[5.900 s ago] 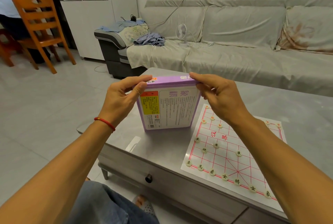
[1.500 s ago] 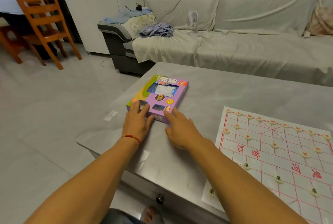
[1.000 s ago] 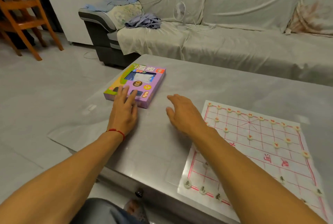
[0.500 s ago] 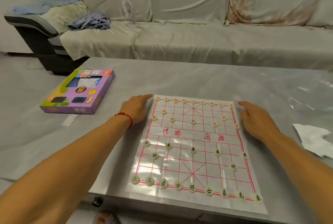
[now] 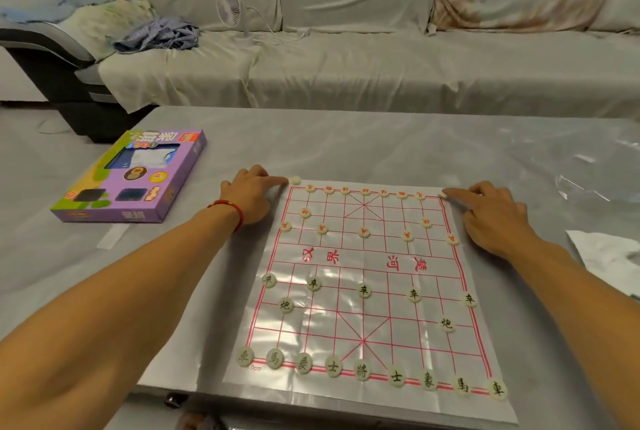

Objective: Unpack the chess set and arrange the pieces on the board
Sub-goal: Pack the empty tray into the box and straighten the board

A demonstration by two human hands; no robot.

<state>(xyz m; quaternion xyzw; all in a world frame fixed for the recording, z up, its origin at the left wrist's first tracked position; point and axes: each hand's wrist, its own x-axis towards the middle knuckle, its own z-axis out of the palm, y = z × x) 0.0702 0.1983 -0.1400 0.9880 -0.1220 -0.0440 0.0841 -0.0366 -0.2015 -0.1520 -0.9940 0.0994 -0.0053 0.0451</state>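
- Pale grey fabric sofa (image 5: pixel 381 59), along the far side of the scene; a small white desk fan (image 5: pixel 229 7) and a heap of blue striped cloth (image 5: pixel 157 36) lie on its left part.
- Grey glossy counter (image 5: pixel 381 145), near side of the sofa, carrying everything below.
- Clear plastic chess sheet printed with a red grid (image 5: pixel 363 277), lying flat at centre, its long axis running near to far.
- Purple flat cardboard chess-set box (image 5: pixel 133 178), lying face up on the counter well to the left of the sheet, apart from both hands.
- White crumpled paper (image 5: pixel 609 256), at the right edge of the counter.
- Left hand (image 5: pixel 251 194), red cord at the wrist, resting at the sheet's far left corner with fingers loosely curled and forefinger stretched out; it grips nothing.
- Right hand (image 5: pixel 491 213), at the far right corner, forefinger likewise extended, nothing gripped.
- Round cream pieces with black characters (image 5: pixel 362 369), set along the near rows; round cream pieces with red characters (image 5: pixel 363 231), along the far rows.
- One cream corner piece (image 5: pixel 295 180), off the grid just beyond the far left corner, just beside the left forefinger's tip, to its right; a second corner piece (image 5: pixel 442 194) sits at the right forefinger's tip. Judged: each hand need only nudge its own piece onto its corner point.
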